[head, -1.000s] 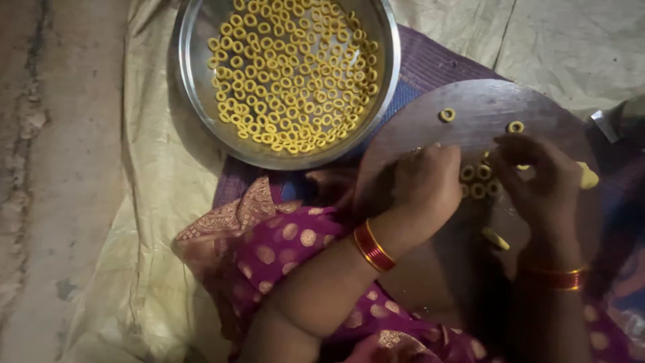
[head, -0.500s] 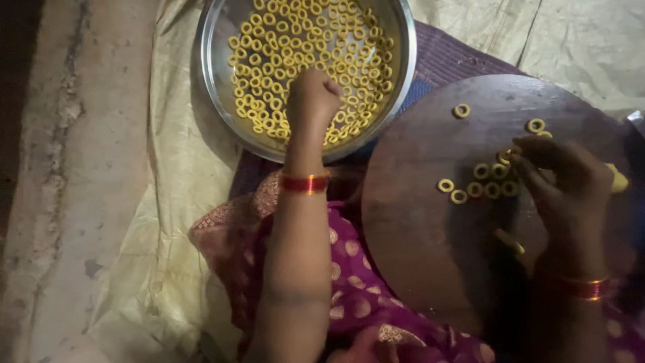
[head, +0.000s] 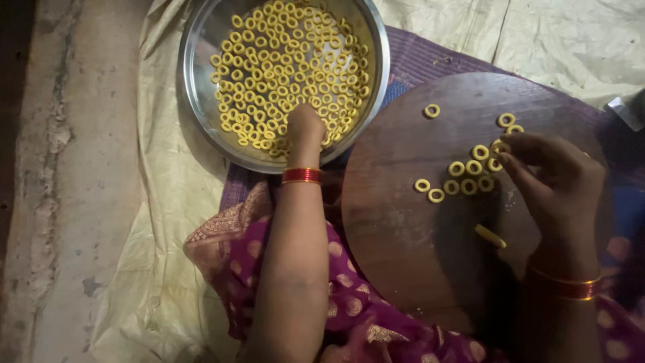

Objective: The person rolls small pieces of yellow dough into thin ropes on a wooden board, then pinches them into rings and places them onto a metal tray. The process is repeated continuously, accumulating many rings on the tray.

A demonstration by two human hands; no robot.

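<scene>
While left hand (head: 304, 128) dips bunched fingers (head: 295, 134) among yellow dough rings (head: 282, 60) at near edge of steel bowl (head: 201, 114), grip unclear, right hand (head: 554, 181) pinches ring (head: 499, 146) on round wooden board (head: 403, 255). Ring cluster (head: 463, 176) just left of right fingers; dough strip (head: 490, 236) nearer, axis slanting.

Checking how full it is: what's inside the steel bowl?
The steel bowl holds many small yellow dough rings. The left hand reaches in, covering some rings at the near rim.
</scene>
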